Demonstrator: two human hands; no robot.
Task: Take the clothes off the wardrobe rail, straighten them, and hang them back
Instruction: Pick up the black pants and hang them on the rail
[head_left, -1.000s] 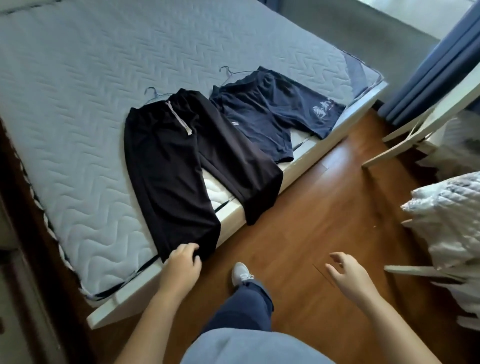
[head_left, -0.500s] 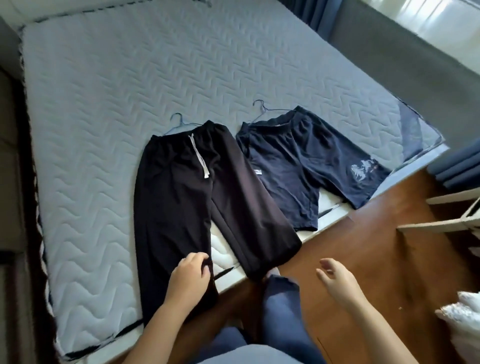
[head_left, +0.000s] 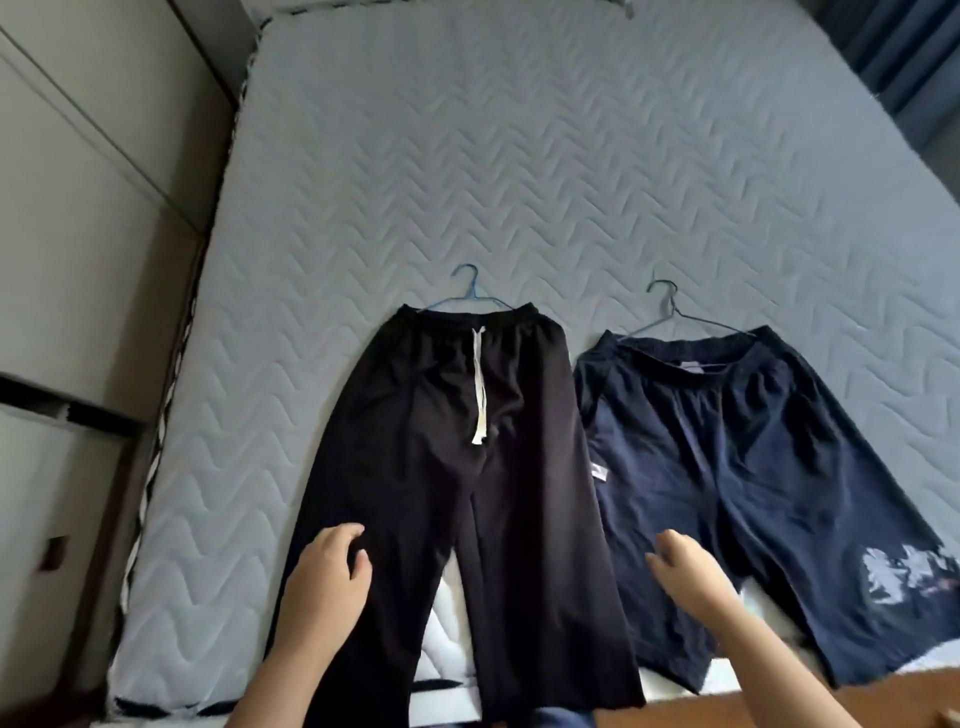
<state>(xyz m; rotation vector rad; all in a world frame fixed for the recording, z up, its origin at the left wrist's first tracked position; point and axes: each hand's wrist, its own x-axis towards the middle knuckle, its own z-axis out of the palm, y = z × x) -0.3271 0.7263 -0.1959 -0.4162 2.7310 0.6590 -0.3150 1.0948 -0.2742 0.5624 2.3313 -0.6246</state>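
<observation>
Black trousers with a white drawstring lie flat on the grey quilted mattress, still on a blue wire hanger. To their right lie navy shorts with a pale print on one leg, on a dark wire hanger. My left hand rests on the left leg of the trousers with its fingers bent. My right hand hovers over the near leg of the shorts, fingers loosely curled and holding nothing. The legs of both garments hang over the near edge of the bed.
A pale cabinet front runs close along the left side of the bed. Wooden floor shows at the bottom right. Blue curtains hang at the top right corner.
The view has swung to face the bed square on and from closer. My left hand has slid from the trouser hem up onto the leg. My right hand has come over the shorts.
</observation>
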